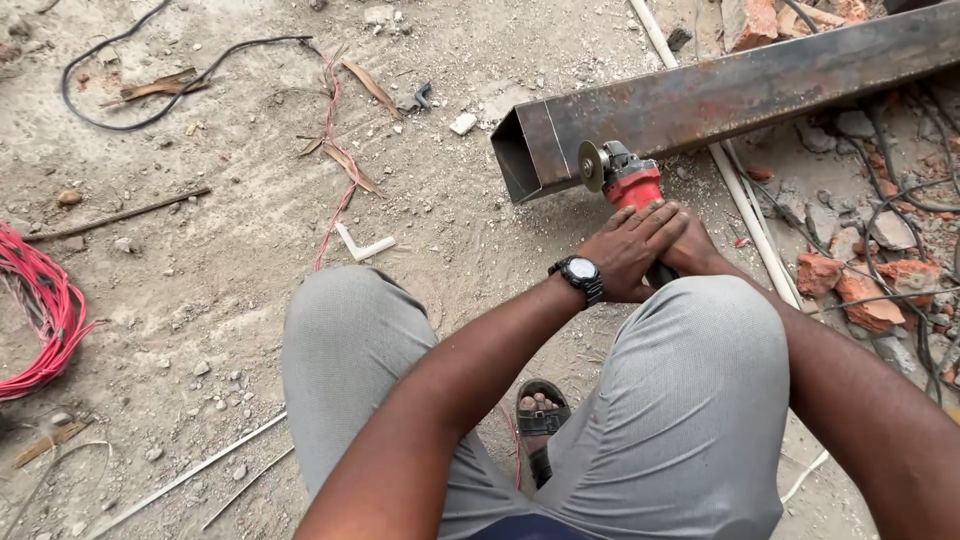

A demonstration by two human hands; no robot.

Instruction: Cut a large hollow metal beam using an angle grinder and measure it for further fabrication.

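Observation:
I crouch over a red angle grinder (630,180) whose disc (593,165) stands against the side of a rusty rectangular steel tube (740,95), close to its open end (515,160). My left hand (628,250), with a black wristwatch (580,275) on the wrist, lies over the grinder's body. My right hand (693,245) grips the grinder's rear from the right, partly hidden under the left hand. My knees in grey trousers fill the lower middle.
Dusty ground with pebbles. A black cable (150,100) loops at top left, red wire coils (40,310) lie at the left edge. A white pipe (745,200) runs under the tube. Broken bricks (860,290) and dark cables lie at the right. My sandalled foot (540,415) shows between the knees.

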